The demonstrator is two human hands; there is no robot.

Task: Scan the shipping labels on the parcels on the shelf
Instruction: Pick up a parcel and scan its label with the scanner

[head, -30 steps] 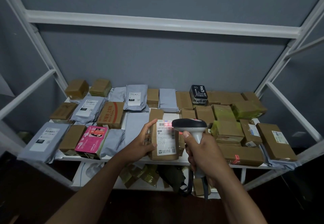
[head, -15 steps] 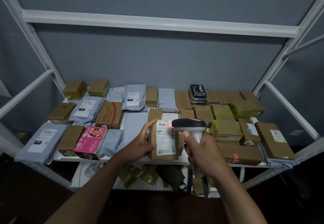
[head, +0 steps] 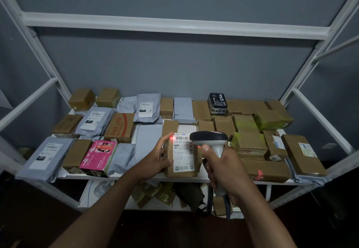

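Parcels [head: 250, 145] crowd the white shelf [head: 194, 179] from its left edge to its right: brown cartons, grey mailer bags, a pink box [head: 99, 155] near the front edge toward the left, and a black box [head: 217, 103] at the back edge. One brown parcel [head: 181, 155] sits at the middle of the front edge, its long axis running front to back, its white shipping label [head: 183, 152] facing up with the barcode end toward the back of the shelf. The left hand [head: 157, 157] rests against this parcel's left side, fingers mostly straight and only loosely spread, the thumb lying on the parcel's near left part and a fingertip reaching up beside the label's top corner. The right hand [head: 223, 168] is wrapped fully round the pale handle of a scanner [head: 210, 141], just right of the parcel, thumb high on the grip. The scanner's dark head hangs over the parcel's right upper corner, pointing left across the label. A red spot [head: 172, 138] glows at the label's top left corner, beside the left fingertip. More red light [head: 260, 174] shows on a long carton [head: 265, 170] at the front edge, right of the scanner.
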